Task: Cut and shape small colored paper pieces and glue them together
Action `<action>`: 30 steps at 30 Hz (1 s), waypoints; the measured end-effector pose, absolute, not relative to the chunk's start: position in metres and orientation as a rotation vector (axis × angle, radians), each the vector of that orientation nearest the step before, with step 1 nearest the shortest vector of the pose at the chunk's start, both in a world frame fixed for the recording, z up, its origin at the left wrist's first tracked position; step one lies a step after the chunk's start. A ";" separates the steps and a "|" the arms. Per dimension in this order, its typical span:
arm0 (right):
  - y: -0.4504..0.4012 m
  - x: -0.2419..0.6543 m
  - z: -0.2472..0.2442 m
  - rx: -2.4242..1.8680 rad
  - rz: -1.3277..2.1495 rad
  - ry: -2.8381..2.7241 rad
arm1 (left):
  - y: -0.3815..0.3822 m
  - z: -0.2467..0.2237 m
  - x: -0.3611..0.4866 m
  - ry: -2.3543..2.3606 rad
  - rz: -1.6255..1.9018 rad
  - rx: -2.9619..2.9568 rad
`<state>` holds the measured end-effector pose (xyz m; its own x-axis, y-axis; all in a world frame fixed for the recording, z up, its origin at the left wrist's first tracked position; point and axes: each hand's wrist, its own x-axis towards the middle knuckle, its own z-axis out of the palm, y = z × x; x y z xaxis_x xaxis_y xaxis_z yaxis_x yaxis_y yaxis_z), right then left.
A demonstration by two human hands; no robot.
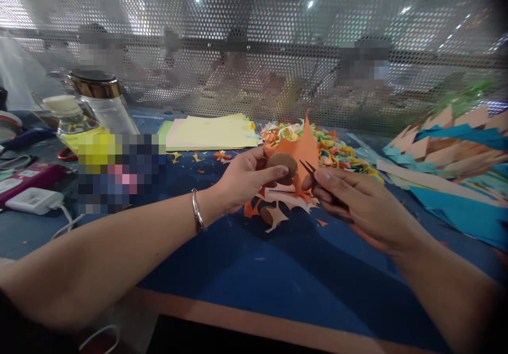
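Observation:
My left hand (248,177), a silver bangle at its wrist, pinches a brown round disc (282,168) together with a sheet of orange paper (299,150). The paper has jagged, curved cut edges and stands up behind the disc. My right hand (349,198) is closed around dark pointed scissors (307,168); their handles are hidden in the fingers. The blade tips are slightly apart, close to the orange paper. Under both hands, pale and orange paper offcuts (278,216) lie on the blue table (254,269), with a small brown round piece (266,215) among them.
Yellow and other coloured sheets (210,132) lie stacked behind my left hand. A heap of paper scraps (341,155) sits at the back. Folded peach and blue paper (448,132) is at right. A bottle (69,121), glass flask (105,102) and power strip (29,184) stand left. Perforated metal panel (254,52) behind.

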<state>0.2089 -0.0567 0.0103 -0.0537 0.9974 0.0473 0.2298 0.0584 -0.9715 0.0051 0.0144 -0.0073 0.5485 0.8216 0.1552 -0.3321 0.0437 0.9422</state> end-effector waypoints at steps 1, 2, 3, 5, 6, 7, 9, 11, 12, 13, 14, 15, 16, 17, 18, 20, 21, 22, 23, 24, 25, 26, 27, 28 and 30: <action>-0.057 0.209 0.010 -1.316 1.119 -1.443 | 0.015 -0.007 0.005 0.497 0.945 1.244; -0.056 0.209 0.010 -1.316 1.147 -1.445 | 0.015 -0.008 0.005 0.497 0.948 1.253; -0.056 0.209 0.010 -1.312 1.165 -1.447 | 0.015 -0.008 0.005 0.496 0.949 1.259; -0.056 0.210 0.010 -1.303 1.187 -1.446 | 0.015 -0.008 0.005 0.483 0.941 1.261; -0.056 0.210 0.010 -1.297 1.193 -1.441 | 0.014 -0.008 0.005 0.468 0.931 1.257; -0.056 0.210 0.009 -1.292 1.199 -1.435 | 0.013 -0.008 0.005 0.450 0.917 1.246; -0.056 0.210 0.009 -1.288 1.207 -1.418 | 0.012 -0.007 0.004 0.432 0.868 1.228; -0.056 0.211 0.009 -1.290 1.200 -1.411 | 0.010 -0.006 0.004 0.440 0.814 1.236; -0.056 0.211 0.009 -1.294 1.192 -1.413 | 0.010 -0.006 0.004 0.446 0.795 1.248; -0.056 0.211 0.010 -1.298 1.182 -1.417 | 0.010 -0.006 0.004 0.449 0.784 1.263; -0.056 0.211 0.010 -1.301 1.170 -1.422 | 0.010 -0.007 0.004 0.451 0.779 1.278; -0.056 0.210 0.010 -1.307 1.159 -1.429 | 0.011 -0.007 0.004 0.455 0.779 1.291; -0.056 0.210 0.010 -1.314 1.151 -1.436 | 0.011 -0.008 0.004 0.463 0.779 1.303; -0.056 0.210 0.011 -1.318 1.145 -1.443 | 0.012 -0.009 0.004 0.474 0.780 1.315; -0.056 0.210 0.011 -1.322 1.138 -1.448 | 0.012 -0.010 0.005 0.483 0.778 1.324; -0.056 0.210 0.011 -1.316 1.128 -1.459 | 0.013 -0.011 0.005 0.488 0.768 1.334; -0.056 0.209 0.011 -1.314 1.120 -1.462 | 0.013 -0.011 0.005 0.485 0.764 1.337; -0.056 0.209 0.010 -1.317 1.113 -1.464 | 0.013 -0.011 0.005 0.482 0.760 1.343; -0.056 0.210 0.010 -1.323 1.106 -1.466 | 0.012 -0.011 0.005 0.482 0.758 1.349; -0.056 0.210 0.009 -1.331 1.100 -1.466 | 0.012 -0.010 0.005 0.483 0.759 1.354; -0.055 0.210 0.009 -1.336 1.096 -1.466 | 0.012 -0.010 0.004 0.485 0.762 1.356; -0.055 0.211 0.008 -1.338 1.092 -1.467 | 0.012 -0.010 0.004 0.484 0.764 1.355; -0.054 0.211 0.007 -1.335 1.091 -1.468 | 0.012 -0.010 0.004 0.483 0.767 1.351; -0.054 0.211 0.007 -1.329 1.091 -1.469 | 0.012 -0.010 0.004 0.481 0.768 1.345; -0.053 0.211 0.006 -1.320 1.086 -1.467 | 0.012 -0.011 0.004 0.476 0.768 1.333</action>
